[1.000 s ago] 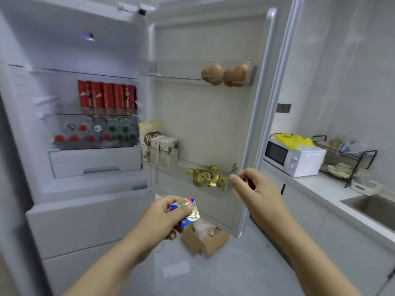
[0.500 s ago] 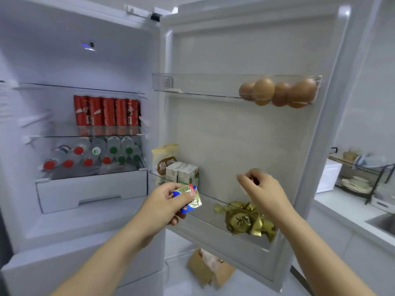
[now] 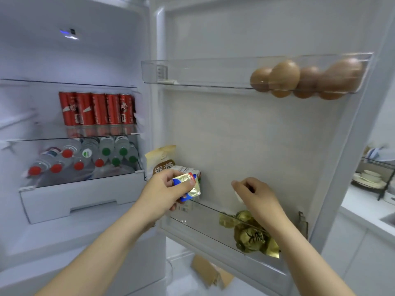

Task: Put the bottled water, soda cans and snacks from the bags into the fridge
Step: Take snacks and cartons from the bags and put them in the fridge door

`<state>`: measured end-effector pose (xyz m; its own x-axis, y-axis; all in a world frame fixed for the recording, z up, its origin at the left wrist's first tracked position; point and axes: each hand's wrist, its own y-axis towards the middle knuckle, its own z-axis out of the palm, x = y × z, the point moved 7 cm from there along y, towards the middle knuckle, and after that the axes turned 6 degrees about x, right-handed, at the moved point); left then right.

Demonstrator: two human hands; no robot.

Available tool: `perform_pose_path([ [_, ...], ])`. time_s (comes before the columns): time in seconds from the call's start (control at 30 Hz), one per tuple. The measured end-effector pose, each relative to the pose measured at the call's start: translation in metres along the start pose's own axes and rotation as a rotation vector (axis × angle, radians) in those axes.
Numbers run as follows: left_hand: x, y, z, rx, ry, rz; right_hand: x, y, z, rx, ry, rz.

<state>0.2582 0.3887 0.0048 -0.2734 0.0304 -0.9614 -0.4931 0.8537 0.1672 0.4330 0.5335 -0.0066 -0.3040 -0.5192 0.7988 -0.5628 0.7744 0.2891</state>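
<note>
My left hand [image 3: 164, 190] pinches a small gold, blue and red snack packet [image 3: 189, 185] just above the left end of the lower door shelf [image 3: 205, 218]. My right hand [image 3: 254, 196] hovers over the same shelf with fingers curled; whether it holds something small I cannot tell. Gold-wrapped snacks [image 3: 250, 233] lie at the shelf's right end. A beige snack bag [image 3: 161, 160] and small cartons [image 3: 192, 170] stand at its left end. Several red soda cans [image 3: 98, 108] line an inner shelf. Several water bottles [image 3: 85, 155] lie below them.
Several brown eggs [image 3: 305, 79] sit in the upper door shelf [image 3: 203, 71]. A white drawer [image 3: 70, 199] is under the bottles. A cardboard box [image 3: 210, 272] lies on the floor below the door. A counter with a dish rack [image 3: 372, 178] is at the right.
The view has moved closer to the open fridge door. Both hands have risen from below the lower door shelf to above it, the left still pinching the packet.
</note>
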Motion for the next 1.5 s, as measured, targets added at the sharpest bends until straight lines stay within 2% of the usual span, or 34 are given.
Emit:
perform_pose_path([
  [0.07,-0.004,0.015,0.008,-0.004,0.093,0.029,-0.002,0.001,-0.001,-0.014,0.011,0.002],
  [0.2,-0.002,0.046,0.024,-0.021,0.424,0.026,-0.008,0.004,-0.005,-0.040,-0.008,0.042],
  [0.37,0.007,0.070,0.053,0.073,0.788,-0.022,-0.014,0.005,-0.007,-0.041,-0.008,0.076],
  [0.53,0.035,0.079,0.077,0.272,0.811,-0.235,-0.018,0.007,-0.004,-0.012,-0.044,0.097],
  [0.63,0.037,0.082,0.081,0.289,0.866,-0.308,-0.018,0.007,-0.004,-0.002,-0.062,0.091],
  [0.73,0.042,0.084,0.084,0.339,0.955,-0.360,-0.017,0.007,-0.005,0.003,-0.060,0.091],
  [0.87,0.040,0.081,0.086,0.397,1.103,-0.313,-0.018,0.007,-0.006,0.006,-0.070,0.102],
  [0.97,0.041,0.084,0.085,0.341,1.066,-0.220,-0.018,0.006,-0.006,0.002,-0.078,0.109],
  [1.07,0.025,0.081,0.076,0.181,1.035,-0.046,-0.019,0.006,-0.003,0.018,-0.097,0.121],
  [1.13,0.010,0.068,0.068,0.076,0.928,0.128,-0.019,0.007,-0.001,0.022,-0.107,0.120],
  [1.2,0.004,0.051,0.055,0.026,0.799,0.213,-0.017,0.006,-0.001,0.022,-0.114,0.112],
  [1.27,0.004,0.034,0.037,-0.047,0.757,0.258,-0.014,0.006,-0.001,0.037,-0.121,0.108],
  [1.37,0.017,0.024,0.009,-0.124,0.818,0.307,-0.010,0.005,0.002,0.070,-0.122,0.114],
  [1.5,0.041,0.025,-0.016,-0.103,0.714,0.287,-0.008,0.000,0.009,0.168,-0.040,0.160],
])
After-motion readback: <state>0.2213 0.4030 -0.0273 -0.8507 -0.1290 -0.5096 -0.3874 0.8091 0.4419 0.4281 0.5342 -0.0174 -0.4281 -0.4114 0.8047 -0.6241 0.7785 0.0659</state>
